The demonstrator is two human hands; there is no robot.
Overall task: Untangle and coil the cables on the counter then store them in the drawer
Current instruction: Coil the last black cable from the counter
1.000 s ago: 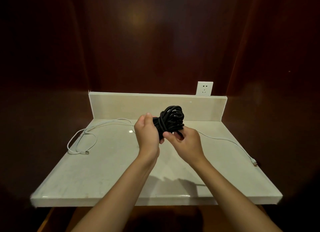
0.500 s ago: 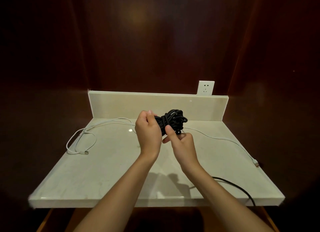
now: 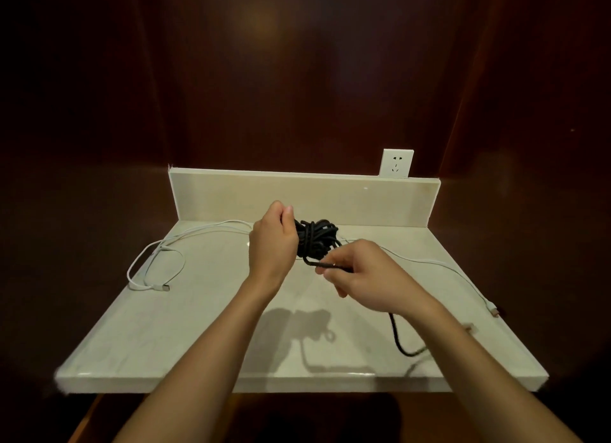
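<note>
A tangled bundle of black cable hangs above the middle of the pale counter. My left hand grips the bundle's left side. My right hand pinches a strand pulled out of the bundle toward me; a loose length of the same black cable runs down behind that hand and curves over the counter at the front right. A white cable lies looped at the left and stretches across the back, partly hidden by my hands, to a plug at the right edge.
A low backsplash closes the counter's rear, with a white wall socket above it at the right. Dark wood panels surround the counter. No drawer shows in the view.
My right hand has drawn a black strand out of the bundle toward me and to the right. The bundle has sunk lower and looks smaller, and more loose black cable lies at the front right.
</note>
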